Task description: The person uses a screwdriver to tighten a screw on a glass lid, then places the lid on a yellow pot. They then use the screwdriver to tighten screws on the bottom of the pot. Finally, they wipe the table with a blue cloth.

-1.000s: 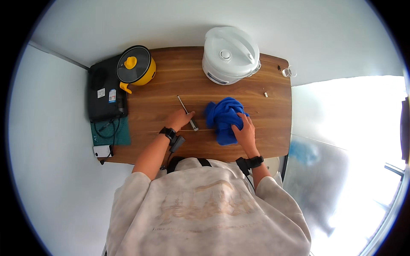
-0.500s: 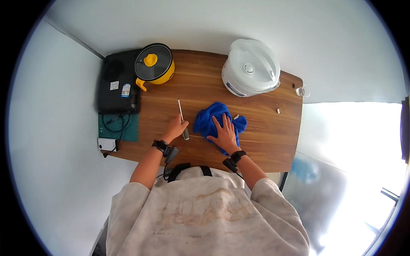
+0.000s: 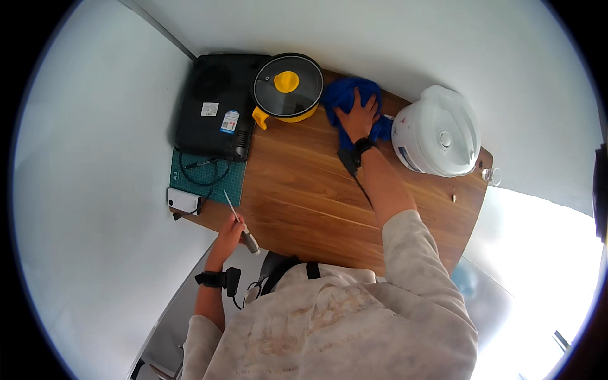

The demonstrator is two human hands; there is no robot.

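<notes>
My left hand [image 3: 228, 235] is closed around a screwdriver [image 3: 251, 243] at the near left edge of the table. The slim metal shaft points away from me, and the grey handle sticks out below the fingers. With fingers spread, my right hand [image 3: 359, 120] lies flat on a crumpled blue cloth [image 3: 339, 96]. That cloth rests on the wooden table [image 3: 304, 183] at its far edge, between the yellow pot [image 3: 304, 115] and the white lidded bucket [image 3: 415, 139].
A black appliance [image 3: 195, 92] with a cable stands at the far left, beside a green cutting mat [image 3: 223, 170] and a small white device [image 3: 183, 201]. On the right are a clear glass [image 3: 491, 176] and a small pale piece [image 3: 453, 198].
My right hand and the blue cloth have moved from the table's middle to its far edge. My left hand has drawn back toward me with the screwdriver. The view has turned.
</notes>
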